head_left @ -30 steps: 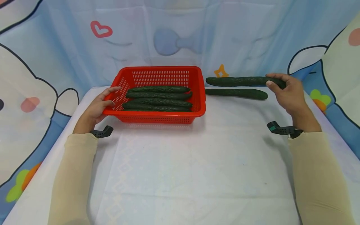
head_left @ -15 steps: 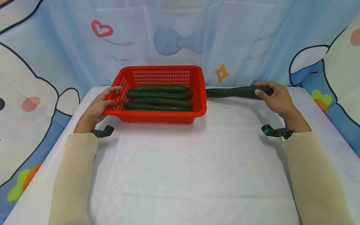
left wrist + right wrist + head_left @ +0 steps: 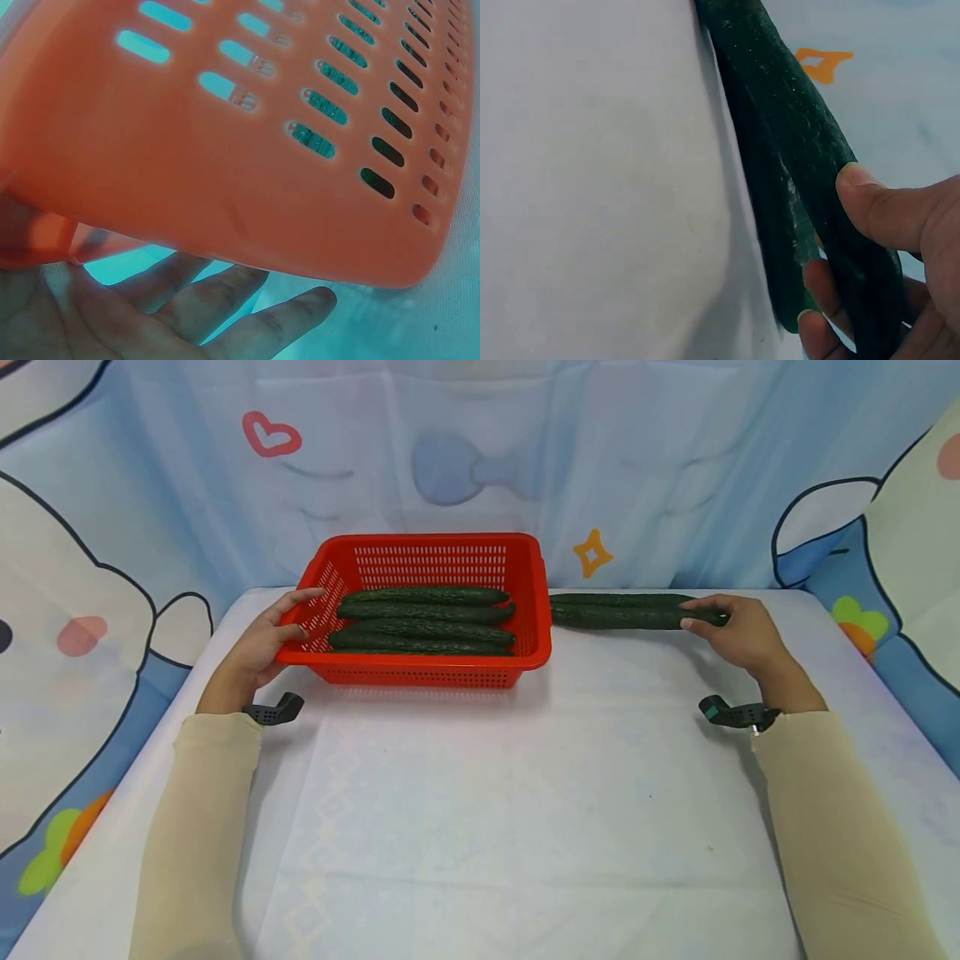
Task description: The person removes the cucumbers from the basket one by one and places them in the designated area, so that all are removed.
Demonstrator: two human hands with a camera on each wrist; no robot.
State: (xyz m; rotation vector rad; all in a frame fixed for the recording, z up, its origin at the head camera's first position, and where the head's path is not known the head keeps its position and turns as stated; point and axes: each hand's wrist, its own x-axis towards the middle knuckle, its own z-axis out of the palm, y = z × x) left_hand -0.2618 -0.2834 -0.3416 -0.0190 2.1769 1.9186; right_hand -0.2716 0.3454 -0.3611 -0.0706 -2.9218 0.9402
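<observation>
Now the left hand (image 3: 258, 643) grips the red perforated plastic basket (image 3: 412, 662) by its left rim, dark-green cucumbers (image 3: 425, 631) inside it. To the basket's right, the long dark-green loose cucumber (image 3: 802, 135), its far end pinched by the right hand (image 3: 738, 627), has just shifted, revealing a second loose cucumber (image 3: 769, 232) alongside; both remain outside.

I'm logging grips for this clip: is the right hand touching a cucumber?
Touching. The right wrist view shows it: the right hand has its thumb against the cucumber, with fingers curled round the opposite side.
</observation>
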